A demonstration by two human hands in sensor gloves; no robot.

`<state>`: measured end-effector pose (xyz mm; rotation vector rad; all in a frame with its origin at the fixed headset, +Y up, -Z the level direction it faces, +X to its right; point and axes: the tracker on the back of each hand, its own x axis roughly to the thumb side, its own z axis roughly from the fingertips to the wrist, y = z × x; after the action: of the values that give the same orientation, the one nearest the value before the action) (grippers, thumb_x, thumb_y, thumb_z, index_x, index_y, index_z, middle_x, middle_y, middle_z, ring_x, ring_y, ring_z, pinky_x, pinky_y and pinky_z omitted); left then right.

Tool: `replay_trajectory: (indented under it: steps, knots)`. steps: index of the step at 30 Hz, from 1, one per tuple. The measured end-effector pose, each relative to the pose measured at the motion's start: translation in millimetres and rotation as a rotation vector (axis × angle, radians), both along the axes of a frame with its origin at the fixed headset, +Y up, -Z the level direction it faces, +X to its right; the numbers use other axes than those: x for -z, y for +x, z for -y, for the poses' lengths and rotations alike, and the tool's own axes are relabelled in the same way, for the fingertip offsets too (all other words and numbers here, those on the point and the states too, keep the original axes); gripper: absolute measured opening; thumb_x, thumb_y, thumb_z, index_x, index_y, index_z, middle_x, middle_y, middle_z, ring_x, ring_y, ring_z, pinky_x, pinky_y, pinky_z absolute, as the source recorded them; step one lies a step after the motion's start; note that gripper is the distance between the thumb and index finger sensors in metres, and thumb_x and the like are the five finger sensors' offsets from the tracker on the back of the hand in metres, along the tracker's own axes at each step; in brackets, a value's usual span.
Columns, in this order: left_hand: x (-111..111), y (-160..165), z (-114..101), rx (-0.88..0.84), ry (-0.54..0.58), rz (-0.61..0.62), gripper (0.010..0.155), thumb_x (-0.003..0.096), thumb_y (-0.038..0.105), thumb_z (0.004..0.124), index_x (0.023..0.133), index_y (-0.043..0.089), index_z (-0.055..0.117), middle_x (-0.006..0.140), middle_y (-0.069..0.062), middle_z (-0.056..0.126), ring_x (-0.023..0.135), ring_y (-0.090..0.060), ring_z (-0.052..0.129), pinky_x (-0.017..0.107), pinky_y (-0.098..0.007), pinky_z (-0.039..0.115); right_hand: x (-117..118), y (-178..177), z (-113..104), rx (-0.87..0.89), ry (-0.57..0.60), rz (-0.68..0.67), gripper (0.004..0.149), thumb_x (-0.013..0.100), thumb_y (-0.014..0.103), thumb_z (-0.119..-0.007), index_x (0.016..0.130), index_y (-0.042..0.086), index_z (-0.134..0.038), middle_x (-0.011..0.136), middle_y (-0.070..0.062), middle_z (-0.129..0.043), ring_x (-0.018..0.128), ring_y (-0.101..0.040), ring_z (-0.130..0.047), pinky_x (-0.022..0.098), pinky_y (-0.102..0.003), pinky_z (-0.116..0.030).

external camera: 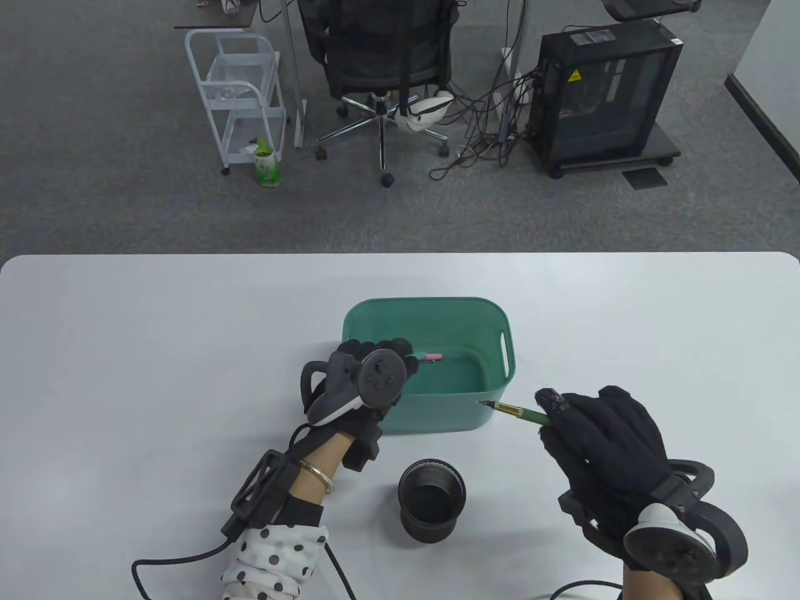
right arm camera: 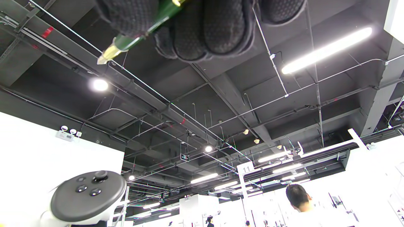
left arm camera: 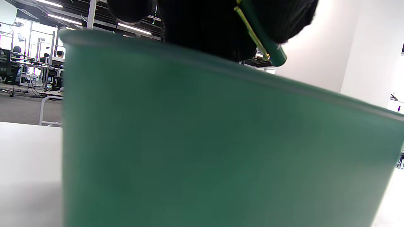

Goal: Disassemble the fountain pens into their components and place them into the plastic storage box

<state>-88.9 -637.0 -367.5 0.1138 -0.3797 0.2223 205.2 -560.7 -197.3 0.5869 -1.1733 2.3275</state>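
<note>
Mostly the left hand hides its green pen cap

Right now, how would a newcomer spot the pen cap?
Find the green storage box mid-table. At its left rim the left hand holds the pen cap over the box. It is short and green with a gold clip, unlike the long nibbed pen body beside the box.

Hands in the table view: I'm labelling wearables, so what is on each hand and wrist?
Both the left hand and the right hand wear black gloves with a dark grey-and-white tracker strapped on. The left wrist has a gold bangle, a black frame, a black cable and a white polka-dot sleeve.
</note>
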Motion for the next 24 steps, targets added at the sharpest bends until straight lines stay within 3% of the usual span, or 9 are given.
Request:
replay_trajectory:
  steps: [11, 24]
  knots:
    - [-13.3, -5.7, -5.8, -0.028, 0.048, 0.036, 0.061, 0.0676, 0.051, 0.066, 0.118, 0.016, 0.062, 0.121, -0.011, 0.071, 0.112, -0.035, 0.066, 0.086, -0.06, 0.044, 2.9, -2.7, 1.2, -0.014, -0.012, 0.002, 0.044, 0.056, 0.047, -0.073, 0.094, 0.029, -0.087, 0.085, 0.003, -0.087, 0.072, -0.015, -0.087, 0.074, -0.048, -0.062]
    - [-68.7, -18.4, -24.2, -0.071, 0.221, 0.119, 0.068, 0.0672, 0.054, 0.066, 0.121, 0.014, 0.058, 0.125, -0.013, 0.065, 0.115, -0.037, 0.061, 0.086, -0.06, 0.042, 9.2, -12.4, 6.7, -0.064, -0.038, 0.006, 0.044, 0.056, 0.047, -0.072, 0.094, 0.029, -0.087, 0.086, 0.003, -0.087, 0.072, -0.015, -0.087, 0.074, -0.048, -0.062]
